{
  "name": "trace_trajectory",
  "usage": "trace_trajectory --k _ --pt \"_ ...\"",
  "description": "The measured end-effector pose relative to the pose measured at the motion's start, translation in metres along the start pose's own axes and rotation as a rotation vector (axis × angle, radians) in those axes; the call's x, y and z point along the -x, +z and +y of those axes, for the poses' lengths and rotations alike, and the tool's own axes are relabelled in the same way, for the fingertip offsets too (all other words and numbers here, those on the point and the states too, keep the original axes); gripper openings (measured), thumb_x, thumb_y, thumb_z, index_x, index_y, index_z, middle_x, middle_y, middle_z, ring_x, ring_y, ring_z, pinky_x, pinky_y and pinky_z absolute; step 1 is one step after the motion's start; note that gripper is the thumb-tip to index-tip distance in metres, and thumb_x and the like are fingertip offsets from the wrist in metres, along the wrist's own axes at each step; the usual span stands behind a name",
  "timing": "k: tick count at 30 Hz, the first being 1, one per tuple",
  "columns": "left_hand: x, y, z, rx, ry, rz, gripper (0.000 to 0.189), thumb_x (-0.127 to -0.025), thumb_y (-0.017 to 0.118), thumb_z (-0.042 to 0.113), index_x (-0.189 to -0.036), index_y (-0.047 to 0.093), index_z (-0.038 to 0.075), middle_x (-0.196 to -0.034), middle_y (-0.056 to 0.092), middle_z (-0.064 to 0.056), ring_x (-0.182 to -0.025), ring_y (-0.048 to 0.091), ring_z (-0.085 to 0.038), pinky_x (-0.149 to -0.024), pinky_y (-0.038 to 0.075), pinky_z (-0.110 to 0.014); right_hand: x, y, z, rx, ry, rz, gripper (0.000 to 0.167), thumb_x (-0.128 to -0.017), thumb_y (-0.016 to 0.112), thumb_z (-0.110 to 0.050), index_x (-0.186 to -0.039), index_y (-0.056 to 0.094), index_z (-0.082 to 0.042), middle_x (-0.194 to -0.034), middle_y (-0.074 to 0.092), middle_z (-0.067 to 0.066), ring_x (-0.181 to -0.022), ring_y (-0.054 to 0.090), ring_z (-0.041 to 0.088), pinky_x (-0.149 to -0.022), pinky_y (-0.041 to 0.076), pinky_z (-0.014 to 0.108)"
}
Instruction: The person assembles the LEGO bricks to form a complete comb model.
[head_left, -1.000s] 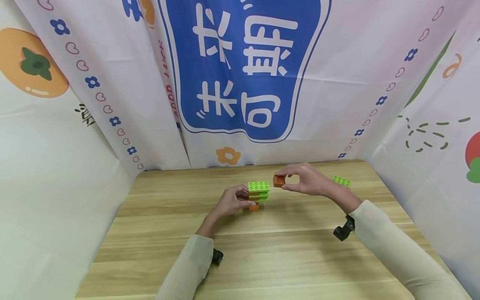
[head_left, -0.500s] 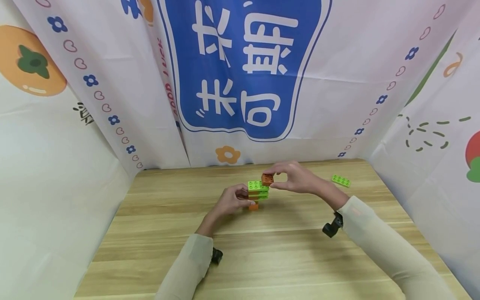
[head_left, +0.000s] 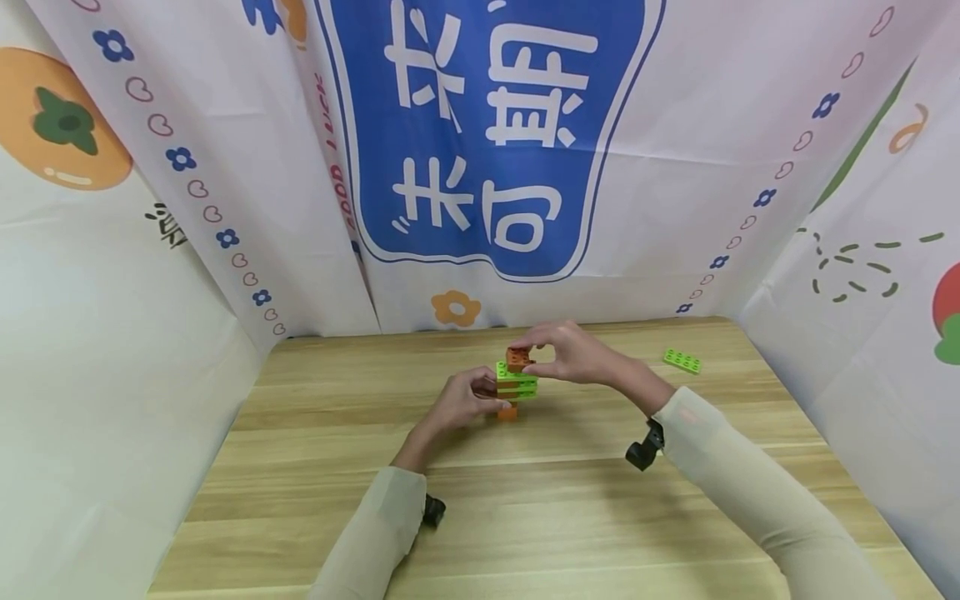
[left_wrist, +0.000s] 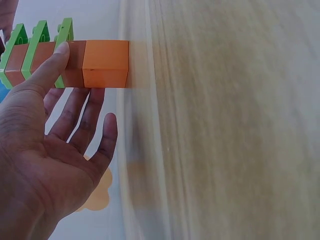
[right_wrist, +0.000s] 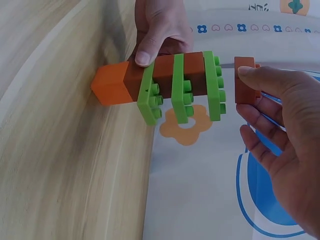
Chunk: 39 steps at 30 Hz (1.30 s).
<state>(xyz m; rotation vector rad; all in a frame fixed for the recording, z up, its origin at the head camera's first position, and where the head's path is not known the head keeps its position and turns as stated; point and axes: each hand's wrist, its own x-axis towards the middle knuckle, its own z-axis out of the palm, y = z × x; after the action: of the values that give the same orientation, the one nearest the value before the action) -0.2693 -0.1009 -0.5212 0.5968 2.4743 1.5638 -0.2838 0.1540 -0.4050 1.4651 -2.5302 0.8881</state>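
A tower of toy building blocks [right_wrist: 164, 72] stands upright on the wooden table, with an orange block [left_wrist: 106, 63] at its foot. Above that, brown blocks alternate with thin green plates [right_wrist: 215, 87] that jut out to the right. My left hand [head_left: 463, 402] grips the tower's lower part from the left, thumb in front and fingers behind. Between thumb and fingers, my right hand [head_left: 573, 357] pinches a brown block [right_wrist: 244, 80]. In the right wrist view a gap separates this block from the topmost green plate.
A loose green plate [head_left: 682, 361] lies on the table [head_left: 480, 517] toward the back right. Printed cloth [head_left: 637, 250] hangs behind the table and along both sides. Each wrist wears a small black camera, such as the right camera [head_left: 645, 446].
My right hand has carried the brown block leftward, from beside the tower to above its top. The left hand keeps its grip on the tower.
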Motion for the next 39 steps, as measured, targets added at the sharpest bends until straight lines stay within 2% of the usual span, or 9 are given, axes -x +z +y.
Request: trace_trajectory --k 8,16,29,34,39 --pt "0.000 -0.001 -0.001 -0.001 0.007 0.000 0.024 -0.090 0.087 0.011 -0.108 0.071 0.007 -0.108 0.078 -0.007 -0.097 0.073 -0.019 -0.090 0.061 -0.037 -0.008 0.009 0.004 0.003 -0.001 -0.028 0.039 -0.091 0.085 -0.013 -0.127 0.076 -0.003 -0.117 0.079 0.007 -0.105 0.075 0.020 -0.092 0.062 0.037" --pt "0.000 -0.001 -0.001 -0.009 0.019 0.000 0.025 -0.090 0.087 0.013 -0.108 0.071 0.008 -0.108 0.078 -0.007 -0.097 0.074 -0.019 -0.090 0.061 -0.038 -0.013 0.012 0.002 -0.020 0.015 -0.067 0.038 -0.091 0.084 -0.010 -0.127 0.075 0.000 -0.121 0.078 0.011 -0.111 0.075 0.026 -0.095 0.061 0.045" --pt "0.000 -0.001 -0.002 -0.009 0.018 -0.004 0.025 -0.090 0.087 0.014 -0.109 0.072 0.008 -0.109 0.078 -0.007 -0.098 0.074 -0.019 -0.090 0.061 -0.038 -0.015 0.015 0.001 -0.040 0.057 -0.049 0.031 -0.099 0.078 -0.021 -0.124 0.077 -0.002 -0.119 0.079 0.009 -0.112 0.075 0.025 -0.096 0.060 0.046" --pt "0.000 -0.001 -0.002 -0.007 0.017 -0.003 0.025 -0.090 0.087 0.015 -0.108 0.071 0.008 -0.109 0.078 -0.007 -0.098 0.074 -0.019 -0.090 0.061 -0.039 -0.016 0.016 0.002 -0.031 0.056 -0.044 0.029 -0.099 0.078 -0.022 -0.122 0.078 -0.003 -0.116 0.079 0.009 -0.107 0.076 0.023 -0.090 0.062 0.043" --pt "0.001 -0.001 -0.001 -0.006 0.018 -0.001 0.025 -0.090 0.087 0.014 -0.108 0.072 0.008 -0.108 0.078 -0.006 -0.097 0.074 -0.019 -0.090 0.061 -0.039 -0.019 0.014 0.001 -0.042 0.066 -0.057 0.027 -0.098 0.079 -0.020 -0.120 0.079 -0.004 -0.111 0.080 0.005 -0.100 0.076 0.017 -0.089 0.062 0.040"
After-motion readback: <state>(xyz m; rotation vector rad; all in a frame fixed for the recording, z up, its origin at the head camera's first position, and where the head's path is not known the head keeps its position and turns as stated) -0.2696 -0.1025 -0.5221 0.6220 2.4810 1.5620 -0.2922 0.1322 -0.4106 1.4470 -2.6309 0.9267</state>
